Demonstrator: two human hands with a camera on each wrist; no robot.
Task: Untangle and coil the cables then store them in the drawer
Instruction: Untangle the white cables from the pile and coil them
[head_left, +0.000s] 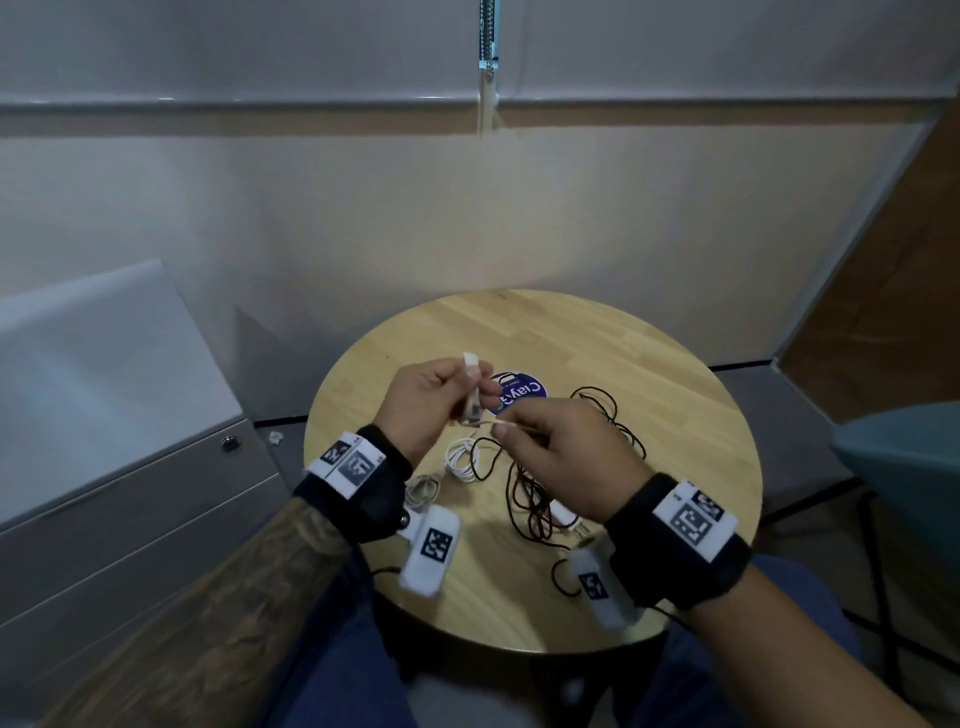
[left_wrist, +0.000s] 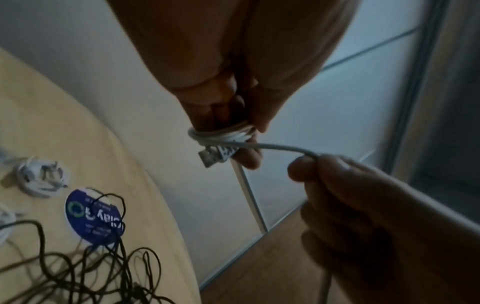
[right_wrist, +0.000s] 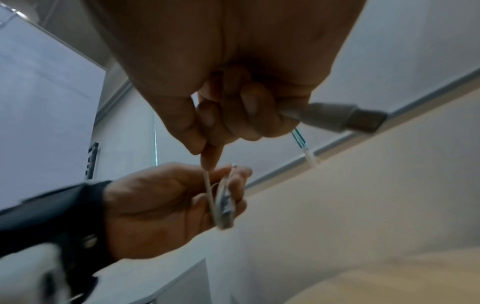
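Above the round wooden table (head_left: 675, 364), my left hand (head_left: 441, 395) grips a small coil of white cable (left_wrist: 223, 133), its USB plug (left_wrist: 210, 158) sticking out below the fingers. My right hand (head_left: 550, 447) pinches the free end of the same white cable (left_wrist: 280, 147) between thumb and forefinger, taut across the coil, and its other plug (right_wrist: 342, 118) juts out past the curled fingers. A tangled black cable (head_left: 530, 499) lies on the table under my right hand. Two coiled white cables (head_left: 460, 457) (head_left: 422, 491) rest near my left wrist.
A purple round sticker (head_left: 519, 392) sits at the table's middle. A grey drawer cabinet (head_left: 104, 467) with a lock stands shut to the left. A teal chair (head_left: 909, 467) is at the right. A pale wall panel runs behind the table.
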